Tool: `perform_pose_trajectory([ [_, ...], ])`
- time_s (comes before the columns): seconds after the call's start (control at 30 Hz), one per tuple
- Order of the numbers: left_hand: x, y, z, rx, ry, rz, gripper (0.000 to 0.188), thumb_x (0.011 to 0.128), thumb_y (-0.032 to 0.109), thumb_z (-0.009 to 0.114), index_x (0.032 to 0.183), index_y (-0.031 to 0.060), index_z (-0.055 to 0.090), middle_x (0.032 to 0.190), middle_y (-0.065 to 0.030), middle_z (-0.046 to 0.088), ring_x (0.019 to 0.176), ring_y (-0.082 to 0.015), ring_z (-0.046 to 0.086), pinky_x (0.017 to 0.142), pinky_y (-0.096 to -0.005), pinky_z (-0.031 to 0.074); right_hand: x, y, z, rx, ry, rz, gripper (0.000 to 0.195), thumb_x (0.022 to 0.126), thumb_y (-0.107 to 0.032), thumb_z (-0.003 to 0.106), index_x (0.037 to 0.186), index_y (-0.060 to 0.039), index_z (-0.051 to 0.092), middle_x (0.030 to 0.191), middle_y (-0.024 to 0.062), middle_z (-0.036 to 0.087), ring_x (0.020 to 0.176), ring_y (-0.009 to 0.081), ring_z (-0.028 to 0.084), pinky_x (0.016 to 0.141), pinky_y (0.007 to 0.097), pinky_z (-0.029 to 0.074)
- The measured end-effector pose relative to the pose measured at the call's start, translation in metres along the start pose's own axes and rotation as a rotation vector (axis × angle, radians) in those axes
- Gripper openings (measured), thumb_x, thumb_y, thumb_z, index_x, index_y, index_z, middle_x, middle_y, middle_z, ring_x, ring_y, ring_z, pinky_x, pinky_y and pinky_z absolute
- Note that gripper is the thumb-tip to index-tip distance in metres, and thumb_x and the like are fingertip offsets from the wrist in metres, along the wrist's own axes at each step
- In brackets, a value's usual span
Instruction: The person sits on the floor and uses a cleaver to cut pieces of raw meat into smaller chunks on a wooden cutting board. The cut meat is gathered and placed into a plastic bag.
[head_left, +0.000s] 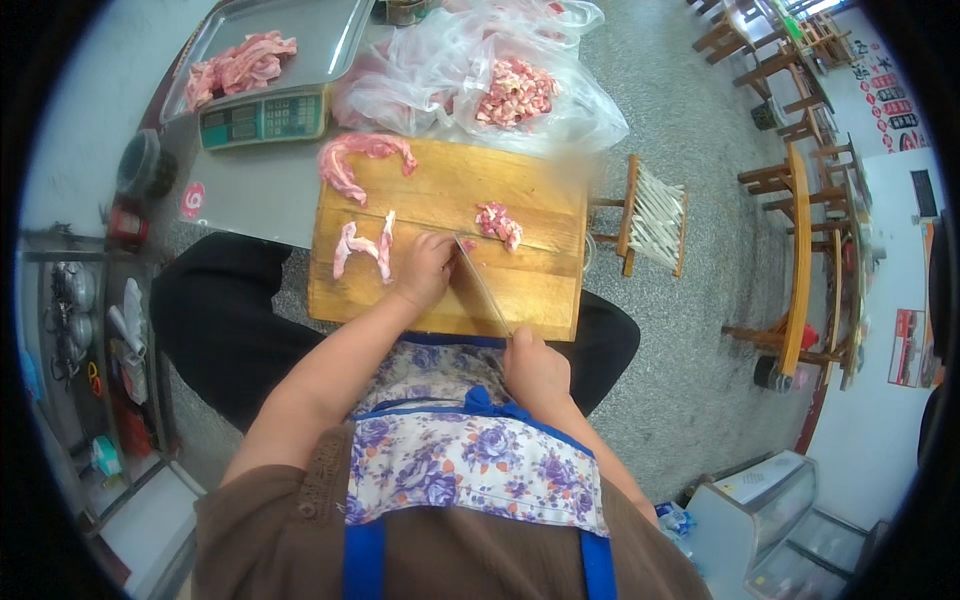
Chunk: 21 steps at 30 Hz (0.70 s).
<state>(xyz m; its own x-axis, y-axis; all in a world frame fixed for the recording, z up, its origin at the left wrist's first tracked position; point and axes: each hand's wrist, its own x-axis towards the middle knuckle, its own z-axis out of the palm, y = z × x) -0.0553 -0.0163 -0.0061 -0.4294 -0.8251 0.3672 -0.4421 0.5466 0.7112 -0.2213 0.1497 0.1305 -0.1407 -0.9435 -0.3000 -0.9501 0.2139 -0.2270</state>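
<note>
My right hand (537, 367) grips the handle of a knife (484, 286), its broad blade seen nearly edge-on over a wooden cutting board (540, 285). Curled fingers of my left hand (429, 268) press down beside the blade's far end; whatever they hold is mostly hidden. A small bit of meat (468, 244) lies just right of the blade. Farther right is a little heap of diced raw meat (499, 225). Left of my left hand rest pale strips of meat (364, 246). One long curved piece of raw meat (352, 154) lies at the board's far left corner.
Beyond the board stand a digital scale (262, 118), a metal tray (322, 37) holding raw meat (244, 66), and plastic bags (420, 82) with chopped meat (517, 91). A woven-seat stool (656, 217) is at the right. Shelving (105, 375) stands at the left.
</note>
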Motion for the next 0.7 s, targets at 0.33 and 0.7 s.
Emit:
perform_pose_trajectory([
  [0.33,-0.002,0.001,-0.001,-0.001,-0.013,0.023,0.060,0.072,-0.011,0.058,0.127,0.0089,0.068,0.116,-0.0177,0.066,0.104,-0.0405,0.061,0.094,-0.0450,0.051,0.069,-0.025,0.010,-0.018,-0.106,-0.070,0.009,0.091,-0.009,0.055,0.097,-0.0030,0.056,0.084,0.0208,0.071,0.074,0.0376,0.073,0.065,0.0470,0.059],
  [0.7,0.006,0.020,-0.012,-0.079,0.037,-0.122,0.019,0.080,0.001,0.068,0.099,0.0012,0.064,0.101,-0.0202,0.063,0.099,-0.0418,0.059,0.083,-0.0479,0.050,0.025,0.009,-0.026,0.019,-0.124,0.064,0.011,0.094,-0.015,0.054,0.092,-0.0038,0.057,0.076,0.0217,0.069,0.073,0.0387,0.071,0.067,0.0503,0.056],
])
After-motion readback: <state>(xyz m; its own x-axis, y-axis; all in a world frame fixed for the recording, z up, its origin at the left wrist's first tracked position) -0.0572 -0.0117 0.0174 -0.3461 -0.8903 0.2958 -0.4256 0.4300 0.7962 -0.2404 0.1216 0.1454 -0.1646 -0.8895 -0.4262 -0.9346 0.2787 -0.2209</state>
